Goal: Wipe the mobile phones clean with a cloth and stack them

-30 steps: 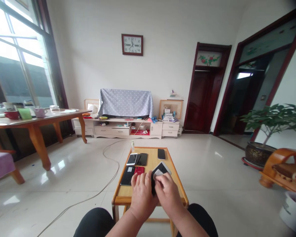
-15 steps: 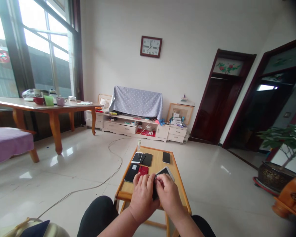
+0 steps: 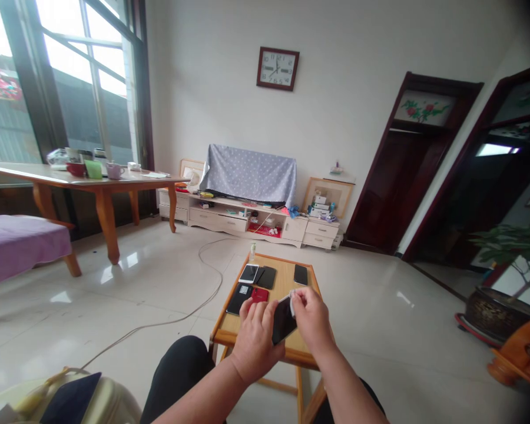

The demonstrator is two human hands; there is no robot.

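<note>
A dark-screened smartphone [image 3: 283, 323] is tilted above the near part of the small wooden table. My left hand [image 3: 256, 335] is closed round its left side, fingers over the upper edge. At the phone's upper right edge, my right hand [image 3: 311, 315] pinches a small white piece [image 3: 292, 306]; its kind is unclear. Behind my right hand, a pale corner of another phone [image 3: 320, 298] shows. Farther left lie a white phone [image 3: 249, 273], a dark phone [image 3: 266, 278], a black phone [image 3: 238, 300] and a red phone [image 3: 260, 295]. Another black phone [image 3: 301, 274] lies at the back right.
A small pump bottle [image 3: 252, 252] stands at the back edge of the small wooden table [image 3: 287, 265]. A cable [image 3: 159, 325] runs across the floor at left. Cups stand on the large table [image 3: 128, 184]; a potted plant [image 3: 497, 312] is at right.
My right hand has moved up and right along the phone, uncovering more of its dark screen. The white piece now shows in my right fingers. The view has shifted slightly.
</note>
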